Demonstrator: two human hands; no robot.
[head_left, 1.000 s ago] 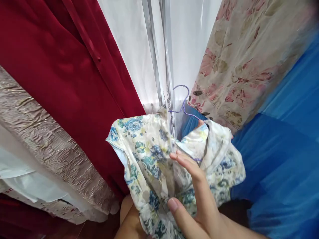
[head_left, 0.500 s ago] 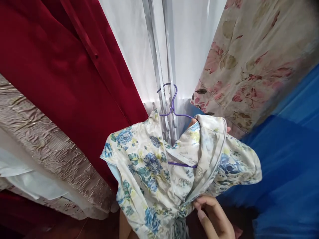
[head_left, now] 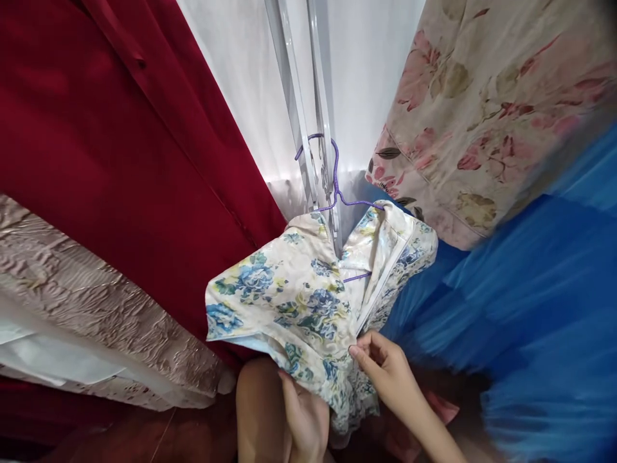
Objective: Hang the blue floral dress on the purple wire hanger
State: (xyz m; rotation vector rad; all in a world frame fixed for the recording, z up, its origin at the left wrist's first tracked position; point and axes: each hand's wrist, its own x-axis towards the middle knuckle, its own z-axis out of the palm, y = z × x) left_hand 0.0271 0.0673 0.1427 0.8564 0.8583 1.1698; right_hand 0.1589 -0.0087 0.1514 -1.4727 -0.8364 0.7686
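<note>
A cream dress [head_left: 308, 302] with blue and yellow flowers hangs tilted on a purple hanger [head_left: 336, 193]. Its right side is folded open, showing a straight seam-like edge down to the waist. At the lower end of that opening, my right hand [head_left: 385, 366] pinches the fabric between thumb and finger; whether a zipper pull is there is hidden. My left hand [head_left: 308, 421] is lower, around the gathered waist, thumb at the left edge of the cloth and the other fingers mostly out of sight beneath it.
Pale metal bars [head_left: 318, 77] rise behind the hanger before a white cloth [head_left: 231, 64]. Dark red fabric [head_left: 144, 148] and a textured pink garment [head_left: 96, 289] hang left. A beige floral garment [head_left: 463, 116] and blue tulle [head_left: 544, 308] hang right. A knee [head_left: 260, 405] shows below.
The right shoulder of the dress has narrowed and dropped back; fingertips seen at its collar are gone. My left hand now shows at the waist. My right hand has shifted up and left.
</note>
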